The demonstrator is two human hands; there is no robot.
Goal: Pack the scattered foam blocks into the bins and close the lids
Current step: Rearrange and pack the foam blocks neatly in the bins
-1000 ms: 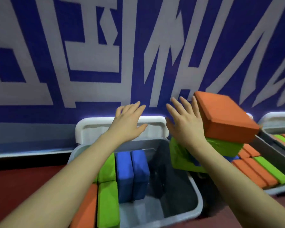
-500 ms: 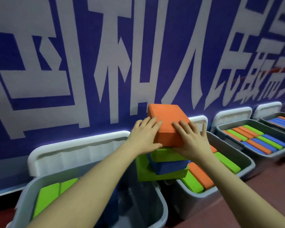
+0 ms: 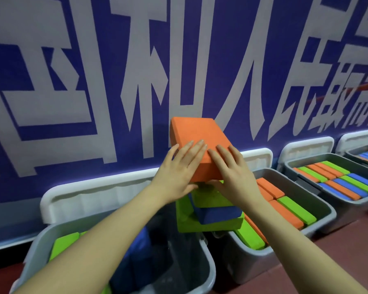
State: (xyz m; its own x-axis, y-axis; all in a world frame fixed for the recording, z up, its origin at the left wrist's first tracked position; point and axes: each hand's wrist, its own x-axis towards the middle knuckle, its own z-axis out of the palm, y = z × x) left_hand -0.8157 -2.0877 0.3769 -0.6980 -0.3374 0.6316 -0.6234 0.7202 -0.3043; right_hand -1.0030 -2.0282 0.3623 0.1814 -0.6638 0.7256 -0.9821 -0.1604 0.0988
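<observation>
Both hands, left hand point(image 3: 179, 172) and right hand point(image 3: 234, 172), clasp the orange block point(image 3: 191, 136) topping a stack (green, blue beneath); next, I judge, lift toward the bin point(image 3: 206, 264) at 7 o'clock.

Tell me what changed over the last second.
Both hands moved onto the orange foam block topping the stack: left hand and right hand now lie on it, thumbs under its near edge. Green foam block, blue foam block and grey plastic bins stayed put.
</observation>
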